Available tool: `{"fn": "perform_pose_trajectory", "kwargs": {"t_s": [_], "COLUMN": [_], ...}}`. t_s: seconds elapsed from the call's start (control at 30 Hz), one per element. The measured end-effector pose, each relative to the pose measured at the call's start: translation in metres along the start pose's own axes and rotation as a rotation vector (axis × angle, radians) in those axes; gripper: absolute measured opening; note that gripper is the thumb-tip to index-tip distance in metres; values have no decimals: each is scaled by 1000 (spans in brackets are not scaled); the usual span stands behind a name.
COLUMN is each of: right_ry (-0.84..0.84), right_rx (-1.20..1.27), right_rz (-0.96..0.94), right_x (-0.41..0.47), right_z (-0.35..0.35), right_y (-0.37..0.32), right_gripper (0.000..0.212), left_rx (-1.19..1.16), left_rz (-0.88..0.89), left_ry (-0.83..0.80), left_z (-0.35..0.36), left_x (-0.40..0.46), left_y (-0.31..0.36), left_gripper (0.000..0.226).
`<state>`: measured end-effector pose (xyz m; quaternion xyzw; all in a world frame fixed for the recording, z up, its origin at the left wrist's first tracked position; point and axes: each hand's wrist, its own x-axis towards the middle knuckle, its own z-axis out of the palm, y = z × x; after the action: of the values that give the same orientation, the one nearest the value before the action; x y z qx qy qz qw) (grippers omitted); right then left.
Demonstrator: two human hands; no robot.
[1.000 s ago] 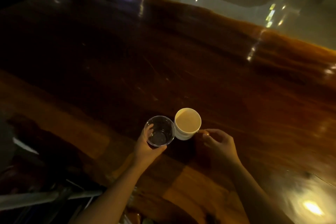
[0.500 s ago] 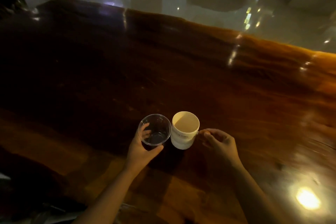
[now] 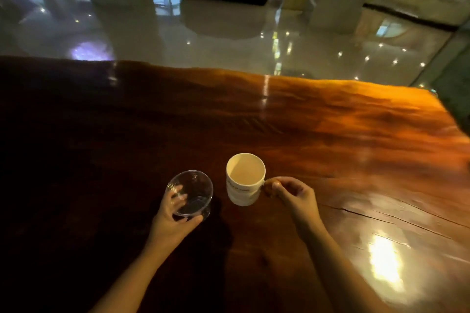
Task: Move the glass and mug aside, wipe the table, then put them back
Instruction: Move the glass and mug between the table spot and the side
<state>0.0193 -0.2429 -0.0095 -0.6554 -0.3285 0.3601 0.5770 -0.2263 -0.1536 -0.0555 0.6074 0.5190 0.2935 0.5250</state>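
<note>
Mug (image 3: 244,180) upright, handle toward right hand (image 3: 292,194); glass (image 3: 189,193) tilted.

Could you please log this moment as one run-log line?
left hand: gripping glass | right hand: holding mug handle | table: no cloth visible

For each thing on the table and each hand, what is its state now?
glass: upright, looks empty, held by left hand
mug: upright, looks empty, handle pinched by right hand
left hand: wrapped around the glass
right hand: fingers closed on the mug handle
table: glossy, no cloth visible
</note>
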Motion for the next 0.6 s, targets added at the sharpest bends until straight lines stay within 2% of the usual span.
{"fn": "perform_pose_trajectory", "kwargs": {"t_s": [0.13, 0.27, 0.4, 0.6], "right_ry": [20, -28, -38, -11], "right_rx": [3, -2, -3, 53], "right_rz": [-48, -58, -63, -4], "right_x": [51, 109, 162, 215], "right_z": [-86, -143, -175, -193], "right_y": [7, 23, 43, 72], "right_gripper": [12, 11, 15, 8], "left_rx": [49, 75, 118, 172], "left_rz": [35, 62, 78, 91], "left_ry": [-71, -85, -85, -89], "left_z": [95, 162, 198, 224], "left_x": [49, 98, 147, 196], "left_y": [32, 51, 57, 49], "left_gripper": [85, 87, 83, 83]}}
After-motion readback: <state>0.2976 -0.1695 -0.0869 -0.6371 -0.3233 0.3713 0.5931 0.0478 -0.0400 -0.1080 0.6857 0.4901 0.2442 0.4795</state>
